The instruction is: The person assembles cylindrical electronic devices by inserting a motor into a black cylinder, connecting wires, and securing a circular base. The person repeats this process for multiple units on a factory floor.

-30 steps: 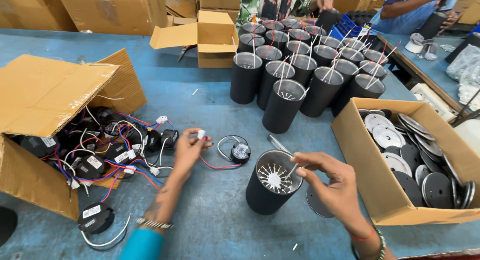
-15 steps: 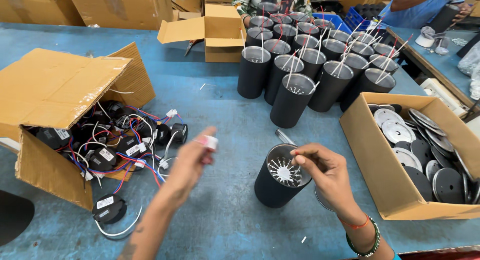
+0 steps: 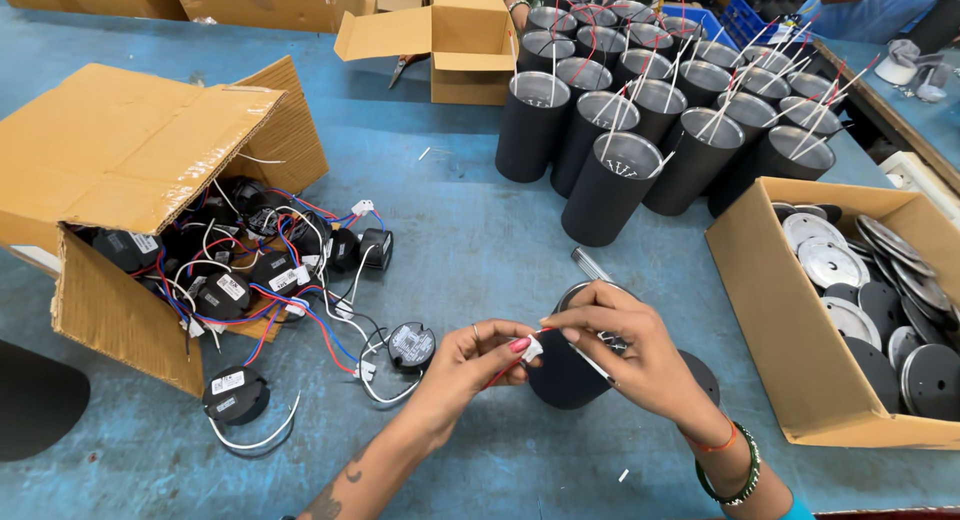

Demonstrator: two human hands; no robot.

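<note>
1. Pinching a small white connector (image 3: pixel 531 348) between both hands: left hand (image 3: pixel 470 365) grips it with thumb and forefinger, right hand (image 3: pixel 625 345) meets it from the other side, fingertips closed on the same piece and on thin wires.
2. Red wire (image 3: pixel 497 372) runs from the connector down under the left hand.
3. Connector sits just above and in front of a black cylinder (image 3: pixel 562 375) standing on the blue worktop (image 3: pixel 470 240); the right hand covers most of the cylinder's open top.
4. Left of the hands: a small black round driver (image 3: pixel 411 344) with white leads, lying on the worktop, close to the left hand.
5. Further left: an open cardboard box on its side (image 3: pixel 130 180), spilling more black drivers with red, blue and white wires.
6. Another driver (image 3: pixel 235 394) lies loose in front of that box.
7. Behind the hands: a cluster of upright black cylinders (image 3: pixel 650 130), wires sticking out of the tops.
8. Right: cardboard box (image 3: pixel 770 310) filled with round black and silver discs (image 3: pixel 870 280).
9. A smaller open box (image 3: pixel 470 40) stands at the back.
</note>
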